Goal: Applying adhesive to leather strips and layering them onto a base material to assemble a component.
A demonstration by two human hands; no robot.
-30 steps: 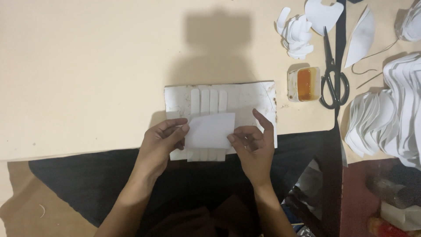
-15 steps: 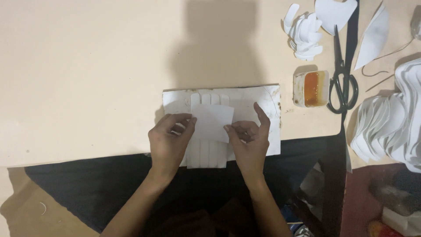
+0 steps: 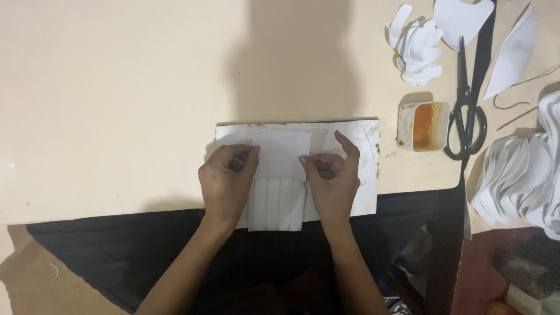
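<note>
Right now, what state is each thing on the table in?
left hand: pinching the white paper piece's left edge
right hand: pinching its right edge
white paper piece: flat, over pleated strips
scissors: closed, lying flat
small tub: open, orange liquid inside

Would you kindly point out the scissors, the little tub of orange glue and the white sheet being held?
scissors [image 3: 465,96]: head view, on the pivot.
tub [image 3: 403,125]: head view, left rim.
white sheet [image 3: 282,153]: head view, its middle.
</note>
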